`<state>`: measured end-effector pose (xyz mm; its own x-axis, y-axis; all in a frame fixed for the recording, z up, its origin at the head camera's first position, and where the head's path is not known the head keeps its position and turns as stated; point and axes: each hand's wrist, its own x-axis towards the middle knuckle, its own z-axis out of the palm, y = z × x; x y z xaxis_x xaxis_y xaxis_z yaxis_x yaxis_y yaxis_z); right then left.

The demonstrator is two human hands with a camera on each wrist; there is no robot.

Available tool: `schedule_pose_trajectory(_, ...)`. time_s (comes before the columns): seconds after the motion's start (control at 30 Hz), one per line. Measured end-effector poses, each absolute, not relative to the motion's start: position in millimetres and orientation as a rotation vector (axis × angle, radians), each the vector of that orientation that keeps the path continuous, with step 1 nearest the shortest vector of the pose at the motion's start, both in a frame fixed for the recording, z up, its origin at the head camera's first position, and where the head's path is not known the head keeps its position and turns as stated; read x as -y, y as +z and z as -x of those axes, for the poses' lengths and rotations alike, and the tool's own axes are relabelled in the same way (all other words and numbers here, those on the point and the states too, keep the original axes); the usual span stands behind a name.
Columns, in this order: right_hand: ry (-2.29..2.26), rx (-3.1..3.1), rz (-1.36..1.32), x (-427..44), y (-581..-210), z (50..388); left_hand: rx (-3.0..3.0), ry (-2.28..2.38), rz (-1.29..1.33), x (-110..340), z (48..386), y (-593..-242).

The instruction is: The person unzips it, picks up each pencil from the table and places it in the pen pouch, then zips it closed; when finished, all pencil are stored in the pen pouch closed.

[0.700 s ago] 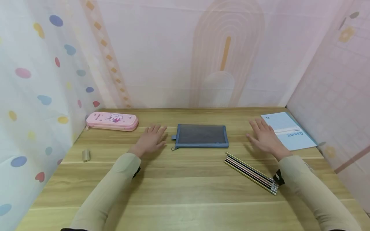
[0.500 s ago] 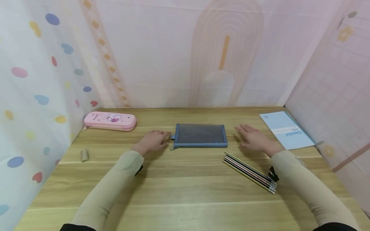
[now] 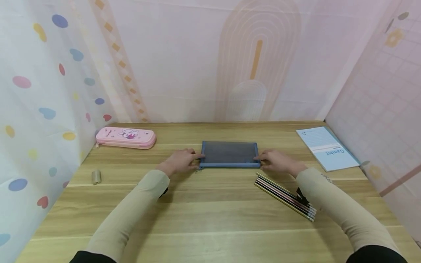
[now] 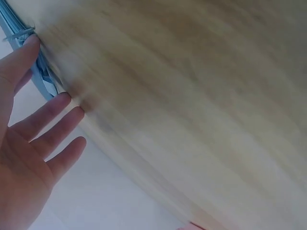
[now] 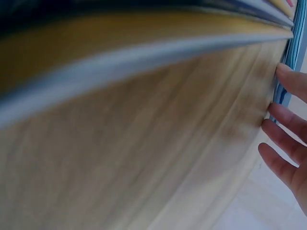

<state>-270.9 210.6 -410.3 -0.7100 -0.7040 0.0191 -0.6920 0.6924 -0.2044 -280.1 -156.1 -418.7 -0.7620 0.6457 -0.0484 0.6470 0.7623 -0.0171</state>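
Left hand [image 3: 180,160] and right hand [image 3: 277,160] have come in to the pouch [image 3: 229,152]

Since the earlier frame both have travelled inward to its short ends, left at 9 o'clock and right at 3, while the pouch lies about where it did, on the far half of the bench [image 3: 210,215]. Each hand looks narrow, pinching an edge between thumb and forefinger; the other fingers spread loosely. Taking the pouch as the dial's centre, with 12 at the back wall, the pencils [image 3: 284,197] lie near 4 o'clock, the booklet [image 3: 329,148] at 3, the pink case [image 3: 126,137] between 9 and 10, and a small cylinder [image 3: 96,177] between 8 and 9.

I judge the pouch light, thin and floppy, hard to break, apt to sag in the middle or slide if nudged. Its blue border should be firmer than the dark panel, so the edges at 3 and 9 make sound holds, best near the band at 6.

Whether anything is inside does not show through the panel. Forefinger tips are hidden in the wrist views, and I cannot tell if the pouch is raised at all. A black strap [image 3: 300,197] covers part of the pencils; the right wrist view is blurred up close.
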Motion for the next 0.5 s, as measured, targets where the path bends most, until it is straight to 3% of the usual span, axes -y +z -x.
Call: schedule_pose_trajectory(0.5, -0.475, -2.89, 1.179, -210.7, -411.5, 267.5, -2.904, 0.036, -1.017, 158.5, 274.9, -418.8)
